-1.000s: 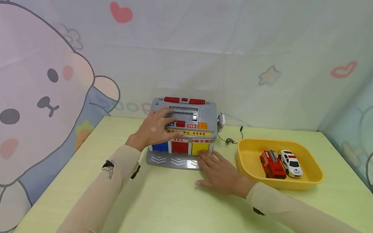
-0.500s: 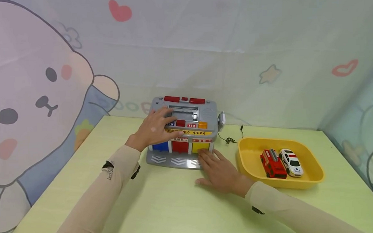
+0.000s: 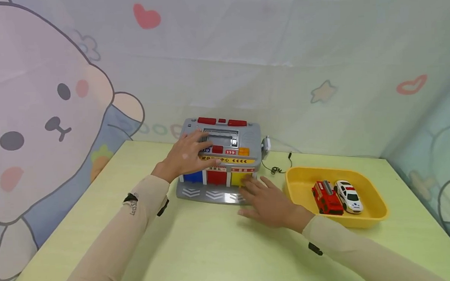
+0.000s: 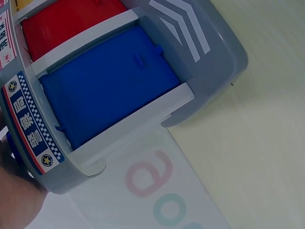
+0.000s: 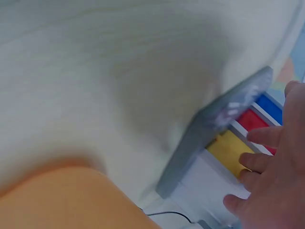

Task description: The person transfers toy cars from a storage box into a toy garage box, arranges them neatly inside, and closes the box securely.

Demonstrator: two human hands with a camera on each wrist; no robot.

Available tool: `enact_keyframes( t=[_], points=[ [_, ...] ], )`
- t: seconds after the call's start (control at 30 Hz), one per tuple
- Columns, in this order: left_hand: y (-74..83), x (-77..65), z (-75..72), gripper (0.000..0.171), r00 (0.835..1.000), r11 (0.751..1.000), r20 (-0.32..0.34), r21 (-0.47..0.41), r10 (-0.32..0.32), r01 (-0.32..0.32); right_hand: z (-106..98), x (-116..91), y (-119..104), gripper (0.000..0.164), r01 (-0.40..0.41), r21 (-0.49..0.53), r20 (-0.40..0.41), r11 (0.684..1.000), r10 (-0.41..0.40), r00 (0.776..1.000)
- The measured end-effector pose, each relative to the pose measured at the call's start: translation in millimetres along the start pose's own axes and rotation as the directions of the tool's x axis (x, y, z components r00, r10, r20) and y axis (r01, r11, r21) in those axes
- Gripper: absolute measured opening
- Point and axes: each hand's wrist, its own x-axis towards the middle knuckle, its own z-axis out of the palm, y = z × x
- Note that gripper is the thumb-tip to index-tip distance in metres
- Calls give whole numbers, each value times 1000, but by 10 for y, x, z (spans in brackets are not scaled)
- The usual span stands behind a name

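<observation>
A grey toy emergency-station garage (image 3: 249, 135) stands at the back of the table, its blue door (image 4: 109, 86), red door (image 3: 216, 177) and yellow door (image 5: 228, 153) all down. Across the top left of the garage rests my left hand (image 3: 186, 154), fingers spread beside the carry handle (image 3: 221, 136) and thumb along the front edge. In the left wrist view only part of that hand shows at the lower left. My right hand (image 3: 269, 203) hovers over the right end of the grey ramp (image 3: 202, 194), fingers loosely extended in front of the yellow door and holding nothing.
To the right, a yellow tray (image 3: 297, 196) holds a red toy fire truck (image 3: 327, 199) and a white toy police car (image 3: 349, 196). A thin black cord (image 3: 275, 170) lies between garage and tray. A printed cloth (image 3: 318, 36) hangs behind the table.
My right hand has drawn slightly back to the right and lifted from the yellow door's foot. My left hand stays on the garage.
</observation>
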Motion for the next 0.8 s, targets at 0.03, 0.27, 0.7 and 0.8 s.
enact_keyframes(
  t=[0.03,0.27,0.7,0.8],
  points=[
    [-1,-1,0,73,1000,1000,1,0,-3,3,-47,-5,2,69,7,21,0,1000,-7,1000],
    [1,-18,1,74,1000,1000,13,-4,-11,11,-332,18,-5,60,100,121,-77,988,-91,993],
    [-60,-10,8,72,1000,1000,2,-12,-2,2,-613,276,361,55,68,154,-321,986,-15,947],
    [-80,-8,19,72,1000,1000,0,-15,-6,6,-569,347,480,70,-9,165,-251,986,51,967]
  ],
)
